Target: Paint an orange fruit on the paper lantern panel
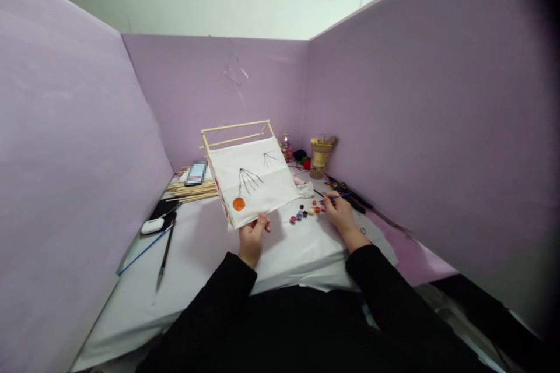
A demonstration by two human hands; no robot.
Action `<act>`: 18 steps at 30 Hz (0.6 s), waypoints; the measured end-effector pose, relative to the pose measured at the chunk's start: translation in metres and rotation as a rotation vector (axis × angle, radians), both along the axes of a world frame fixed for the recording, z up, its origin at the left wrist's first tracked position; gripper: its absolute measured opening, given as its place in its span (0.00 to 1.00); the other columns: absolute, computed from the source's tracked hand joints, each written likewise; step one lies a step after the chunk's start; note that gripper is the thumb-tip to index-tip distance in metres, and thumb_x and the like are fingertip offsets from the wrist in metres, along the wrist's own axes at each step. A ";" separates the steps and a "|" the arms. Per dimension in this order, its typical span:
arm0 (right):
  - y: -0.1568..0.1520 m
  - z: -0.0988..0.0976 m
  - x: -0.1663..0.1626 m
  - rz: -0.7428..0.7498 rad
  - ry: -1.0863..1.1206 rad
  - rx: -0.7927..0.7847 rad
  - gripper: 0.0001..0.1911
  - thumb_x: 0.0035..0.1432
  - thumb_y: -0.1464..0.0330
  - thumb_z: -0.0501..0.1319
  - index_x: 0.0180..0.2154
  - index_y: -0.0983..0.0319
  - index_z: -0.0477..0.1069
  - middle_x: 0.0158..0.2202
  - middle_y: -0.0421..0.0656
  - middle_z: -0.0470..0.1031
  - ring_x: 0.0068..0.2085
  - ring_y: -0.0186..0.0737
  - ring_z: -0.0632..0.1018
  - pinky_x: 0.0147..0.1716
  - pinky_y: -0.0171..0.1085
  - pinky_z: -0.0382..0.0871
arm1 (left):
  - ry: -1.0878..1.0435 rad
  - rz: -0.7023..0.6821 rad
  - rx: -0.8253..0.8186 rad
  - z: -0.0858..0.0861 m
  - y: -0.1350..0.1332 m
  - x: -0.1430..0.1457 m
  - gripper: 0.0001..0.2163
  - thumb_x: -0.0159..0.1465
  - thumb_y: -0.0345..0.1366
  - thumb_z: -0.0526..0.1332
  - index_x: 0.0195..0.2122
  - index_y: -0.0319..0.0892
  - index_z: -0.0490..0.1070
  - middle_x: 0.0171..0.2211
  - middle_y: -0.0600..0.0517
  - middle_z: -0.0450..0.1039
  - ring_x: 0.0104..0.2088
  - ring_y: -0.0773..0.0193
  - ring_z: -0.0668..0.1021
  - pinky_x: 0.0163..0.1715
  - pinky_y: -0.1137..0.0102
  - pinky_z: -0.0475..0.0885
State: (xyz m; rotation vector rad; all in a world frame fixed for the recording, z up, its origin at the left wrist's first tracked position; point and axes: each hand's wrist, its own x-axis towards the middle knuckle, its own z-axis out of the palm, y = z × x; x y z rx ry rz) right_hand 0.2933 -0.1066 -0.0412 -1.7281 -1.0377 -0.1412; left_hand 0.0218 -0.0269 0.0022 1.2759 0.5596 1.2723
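My left hand (252,237) grips the near bottom edge of a wooden-framed paper lantern (251,178), tilting it up off the desk. Its white panel shows black branch lines and an orange dot. My right hand (338,214) is closed around a thin blue-handled brush (336,197), whose tip reaches toward a strip of small paint pots (306,212) in purple, orange and red. Both sleeves are black.
White paper (210,256) covers the desk, walled by purple partitions (65,145). At left lie a bundle of bamboo sticks (192,189), a white earbud case (153,225), a blue brush and a dark brush (166,253). A woven holder (321,157) and tools sit at back right.
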 end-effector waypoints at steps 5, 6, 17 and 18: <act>0.001 -0.001 0.001 -0.011 -0.008 -0.013 0.13 0.56 0.59 0.53 0.32 0.60 0.69 0.26 0.46 0.77 0.27 0.44 0.77 0.28 0.38 0.68 | 0.030 0.009 0.013 0.003 -0.002 -0.002 0.16 0.56 0.47 0.63 0.21 0.39 0.71 0.17 0.54 0.69 0.20 0.68 0.72 0.25 0.71 0.69; 0.001 -0.001 0.001 -0.012 -0.010 -0.015 0.13 0.56 0.59 0.53 0.32 0.60 0.69 0.26 0.46 0.77 0.27 0.44 0.77 0.28 0.38 0.68 | 0.034 0.009 0.014 0.004 -0.002 -0.002 0.16 0.56 0.47 0.63 0.21 0.39 0.71 0.17 0.54 0.69 0.20 0.68 0.72 0.24 0.71 0.69; -0.002 0.008 -0.004 -0.054 -0.012 -0.027 0.13 0.55 0.59 0.51 0.31 0.60 0.67 0.25 0.45 0.76 0.27 0.42 0.76 0.29 0.37 0.66 | 0.018 -0.001 0.014 0.005 -0.004 -0.001 0.16 0.56 0.47 0.63 0.21 0.39 0.71 0.18 0.54 0.69 0.20 0.68 0.71 0.23 0.72 0.69; -0.002 0.009 -0.005 -0.063 -0.015 -0.025 0.13 0.55 0.59 0.51 0.30 0.60 0.67 0.24 0.44 0.76 0.27 0.42 0.76 0.29 0.37 0.66 | 0.020 -0.001 0.013 0.005 -0.004 -0.001 0.16 0.55 0.47 0.63 0.21 0.39 0.71 0.18 0.54 0.69 0.20 0.68 0.71 0.23 0.72 0.69</act>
